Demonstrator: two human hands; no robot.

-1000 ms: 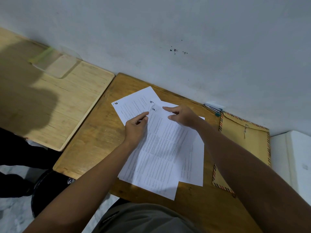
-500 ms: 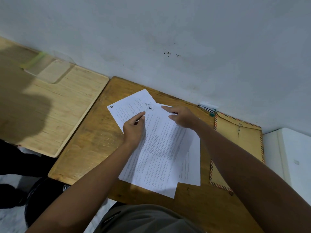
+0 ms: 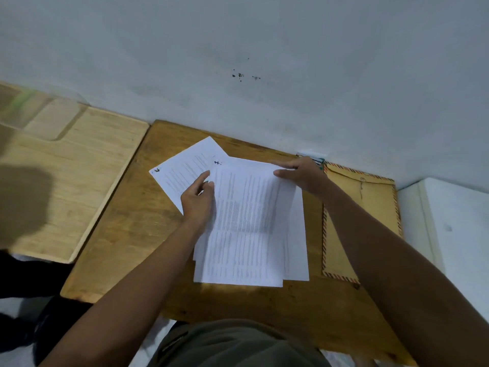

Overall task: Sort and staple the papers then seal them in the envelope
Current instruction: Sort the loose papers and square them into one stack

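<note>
Several printed white sheets [image 3: 246, 223] lie overlapped on the brown wooden table [image 3: 127, 234]. One tilted sheet [image 3: 185, 168] sticks out at the upper left. My left hand [image 3: 198, 202] pinches the left edge of the top sheets, thumb on top. My right hand [image 3: 301, 176] grips the stack's upper right corner. A brown envelope [image 3: 370, 207] with a striped border lies to the right, partly under my right forearm. A stapler [image 3: 317, 160] with a teal part peeks out behind my right hand at the wall.
A lighter wooden table [image 3: 66, 181] adjoins on the left with a clear plastic lid [image 3: 39, 117] on it. A white box [image 3: 449, 221] stands at the right. The grey wall runs right behind the table.
The top sheets have swung from tilted to nearly square over the stack. My right hand has moved right to the stack's upper right corner. My left hand stays at the left edge.
</note>
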